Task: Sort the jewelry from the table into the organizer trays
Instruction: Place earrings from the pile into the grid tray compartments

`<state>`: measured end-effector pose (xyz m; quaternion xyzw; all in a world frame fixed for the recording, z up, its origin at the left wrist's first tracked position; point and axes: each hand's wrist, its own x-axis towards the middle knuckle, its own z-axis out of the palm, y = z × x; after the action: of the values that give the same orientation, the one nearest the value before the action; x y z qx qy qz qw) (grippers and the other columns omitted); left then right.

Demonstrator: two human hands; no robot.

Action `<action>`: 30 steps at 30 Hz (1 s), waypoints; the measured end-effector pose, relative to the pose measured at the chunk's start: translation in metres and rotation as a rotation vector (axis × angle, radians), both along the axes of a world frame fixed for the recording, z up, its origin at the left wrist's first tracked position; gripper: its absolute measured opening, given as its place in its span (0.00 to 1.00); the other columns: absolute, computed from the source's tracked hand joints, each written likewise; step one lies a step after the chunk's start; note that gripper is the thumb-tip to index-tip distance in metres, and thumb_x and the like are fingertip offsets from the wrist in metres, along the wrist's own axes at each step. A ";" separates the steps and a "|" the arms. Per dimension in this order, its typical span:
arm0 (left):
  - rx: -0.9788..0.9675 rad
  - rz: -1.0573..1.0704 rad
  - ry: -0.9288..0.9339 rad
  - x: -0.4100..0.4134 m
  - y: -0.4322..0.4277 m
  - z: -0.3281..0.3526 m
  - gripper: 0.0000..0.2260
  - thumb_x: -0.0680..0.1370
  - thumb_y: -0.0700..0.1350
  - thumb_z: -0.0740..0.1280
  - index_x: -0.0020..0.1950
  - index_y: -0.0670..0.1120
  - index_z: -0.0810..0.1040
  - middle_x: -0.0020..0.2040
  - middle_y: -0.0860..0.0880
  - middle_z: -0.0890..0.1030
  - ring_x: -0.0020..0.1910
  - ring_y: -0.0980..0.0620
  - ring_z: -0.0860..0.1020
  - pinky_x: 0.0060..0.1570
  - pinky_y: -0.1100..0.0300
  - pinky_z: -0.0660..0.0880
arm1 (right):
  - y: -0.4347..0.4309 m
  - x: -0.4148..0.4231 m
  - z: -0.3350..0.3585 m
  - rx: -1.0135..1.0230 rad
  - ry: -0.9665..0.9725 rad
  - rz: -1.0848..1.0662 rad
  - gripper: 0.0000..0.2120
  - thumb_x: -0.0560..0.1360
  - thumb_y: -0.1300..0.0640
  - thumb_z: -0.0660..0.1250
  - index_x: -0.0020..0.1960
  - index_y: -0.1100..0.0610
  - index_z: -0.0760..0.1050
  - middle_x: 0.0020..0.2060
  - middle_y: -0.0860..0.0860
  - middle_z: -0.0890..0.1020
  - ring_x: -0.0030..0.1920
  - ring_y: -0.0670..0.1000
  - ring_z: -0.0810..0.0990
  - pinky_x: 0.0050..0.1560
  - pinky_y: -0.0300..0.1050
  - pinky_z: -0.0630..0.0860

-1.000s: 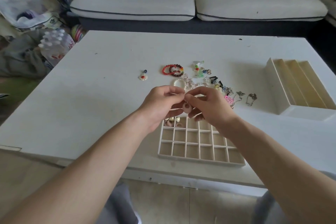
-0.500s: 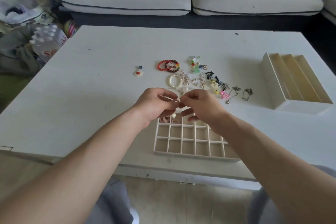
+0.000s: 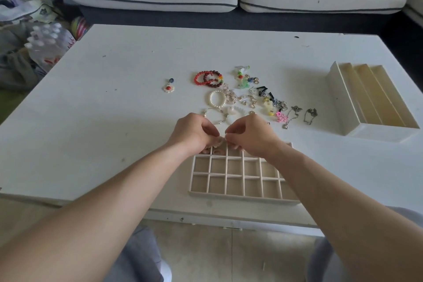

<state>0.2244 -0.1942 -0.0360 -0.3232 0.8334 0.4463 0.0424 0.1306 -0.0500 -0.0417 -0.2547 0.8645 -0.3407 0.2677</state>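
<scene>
Left hand (image 3: pixel 194 133): fingers curled in tight, the tips meeting the other hand's over the far row of the grid tray (image 3: pixel 242 198).
Right hand (image 3: pixel 249 135): curled the same way. Between them the two seem to pinch one small pale piece (image 3: pixel 218 141).
Jewelry: most lies loose on the counter (image 3: pixel 114 121) just beyond the hands — red bead bracelets (image 3: pixel 208 78), a pearl bracelet (image 3: pixel 217 99), thin chains (image 3: pixel 310 115) to the right. A flower pendant (image 3: pixel 169 87) sits apart on the left.
Slotted tray (image 3: pixel 348 103): far right, well apart from the hands.
Risk: the piece is tiny, so I'd guess it could slip on release and land in the wrong cell, or hop the tray's far wall back into the pile. A knuckle could also snag the bracelet lying just beyond it.
Hidden: the far row of cells sits under the hands. The piece is mostly covered by fingertips, so I can't tell what it is. The middle of the pile is too tangled to separate.
</scene>
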 end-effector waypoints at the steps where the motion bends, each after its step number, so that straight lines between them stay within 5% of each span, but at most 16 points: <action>1: -0.024 -0.019 -0.018 -0.001 0.000 0.000 0.06 0.69 0.44 0.81 0.40 0.50 0.86 0.35 0.53 0.85 0.30 0.53 0.82 0.32 0.64 0.77 | 0.000 -0.001 -0.001 0.016 0.013 0.019 0.03 0.75 0.58 0.72 0.44 0.52 0.83 0.32 0.50 0.86 0.36 0.48 0.84 0.44 0.43 0.81; 5: -0.161 -0.079 -0.126 -0.002 0.003 0.000 0.06 0.67 0.50 0.81 0.39 0.54 0.85 0.36 0.57 0.84 0.39 0.53 0.83 0.43 0.58 0.80 | 0.000 -0.004 -0.003 0.064 0.058 0.083 0.02 0.74 0.54 0.73 0.42 0.50 0.83 0.31 0.48 0.85 0.33 0.44 0.83 0.38 0.40 0.78; 10: -0.237 -0.112 -0.179 -0.002 0.006 0.000 0.07 0.68 0.51 0.80 0.42 0.56 0.85 0.42 0.57 0.84 0.45 0.53 0.82 0.49 0.56 0.80 | -0.002 -0.005 -0.007 0.085 0.075 0.104 0.03 0.74 0.51 0.73 0.42 0.48 0.83 0.31 0.48 0.85 0.36 0.46 0.84 0.43 0.43 0.81; 30: -0.569 -0.160 -0.205 -0.004 0.015 -0.008 0.06 0.70 0.51 0.78 0.45 0.53 0.85 0.43 0.50 0.82 0.42 0.44 0.80 0.39 0.59 0.70 | -0.008 0.010 -0.019 0.195 0.233 0.084 0.04 0.78 0.52 0.70 0.49 0.45 0.84 0.47 0.49 0.85 0.49 0.53 0.82 0.46 0.48 0.80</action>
<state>0.2207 -0.1797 -0.0441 -0.2990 0.9390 0.1553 0.0691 0.1409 -0.0584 -0.0606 -0.3013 0.9072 -0.2118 0.2033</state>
